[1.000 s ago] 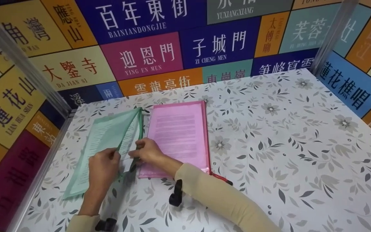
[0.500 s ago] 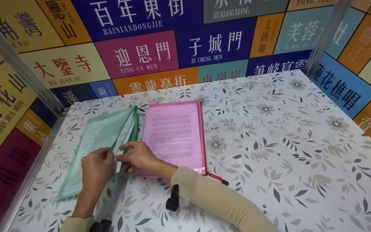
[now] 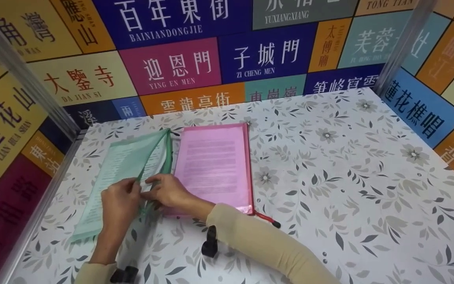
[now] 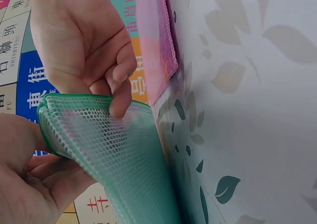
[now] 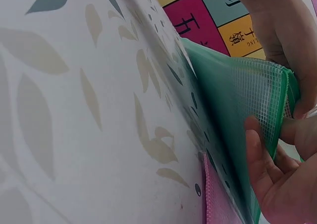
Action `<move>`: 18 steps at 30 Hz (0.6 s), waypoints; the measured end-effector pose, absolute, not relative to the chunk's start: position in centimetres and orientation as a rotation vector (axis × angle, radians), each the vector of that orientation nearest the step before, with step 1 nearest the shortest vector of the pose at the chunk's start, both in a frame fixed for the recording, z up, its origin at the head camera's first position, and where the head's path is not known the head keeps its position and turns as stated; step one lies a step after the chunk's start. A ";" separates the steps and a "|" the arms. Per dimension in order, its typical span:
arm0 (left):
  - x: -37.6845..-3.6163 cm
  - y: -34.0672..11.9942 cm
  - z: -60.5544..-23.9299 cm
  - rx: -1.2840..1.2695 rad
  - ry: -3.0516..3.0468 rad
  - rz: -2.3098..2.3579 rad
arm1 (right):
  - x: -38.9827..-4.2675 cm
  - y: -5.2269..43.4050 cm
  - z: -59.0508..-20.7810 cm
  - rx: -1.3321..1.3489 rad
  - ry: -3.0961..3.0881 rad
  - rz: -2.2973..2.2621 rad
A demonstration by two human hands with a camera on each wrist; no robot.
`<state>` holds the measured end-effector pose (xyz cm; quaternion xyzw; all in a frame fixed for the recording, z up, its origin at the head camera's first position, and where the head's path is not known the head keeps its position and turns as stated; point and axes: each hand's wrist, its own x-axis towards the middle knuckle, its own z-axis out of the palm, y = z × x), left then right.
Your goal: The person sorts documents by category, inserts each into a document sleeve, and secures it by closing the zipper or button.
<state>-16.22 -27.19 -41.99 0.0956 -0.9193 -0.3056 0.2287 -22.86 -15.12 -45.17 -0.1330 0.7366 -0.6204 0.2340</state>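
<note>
A green mesh zipper document pouch (image 3: pixel 126 157) leans slightly raised on the table, its long right side parted. Inside the gap shows white printed paper (image 3: pixel 154 161). My left hand (image 3: pixel 120 201) pinches the upper edge of that opening near the lower corner. Opposite it, my right hand (image 3: pixel 168 192) grips the other edge, thumb and fingers on either side of the mesh (image 5: pixel 265 95) in the right wrist view. The fingertips of both hands are close together. The pouch's lower right corner is partly hidden behind the hands in the head view.
A pink zipper document pouch (image 3: pixel 211 165) with a printed sheet lies flat just right of the green one, its red zipper pull (image 3: pixel 266 218) at the lower right corner. The floral tabletop (image 3: pixel 349 189) extends to the right. Lettered panels (image 3: pixel 172 65) stand behind and at the sides.
My right hand has moved left toward my left hand. The pouch's opening has narrowed, and less paper shows at its lower end. The pink pouch stays put.
</note>
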 end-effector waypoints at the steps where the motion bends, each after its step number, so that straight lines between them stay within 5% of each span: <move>1: -16.2 -27.2 -42.0 0.267 -2.529 -0.841 | -23.0 -15.0 -45.3 -0.377 2.024 -1.710; 18: -14.2 -28.7 -41.2 0.396 -2.454 -0.869 | -26.7 -12.8 -44.9 -0.524 2.137 -1.869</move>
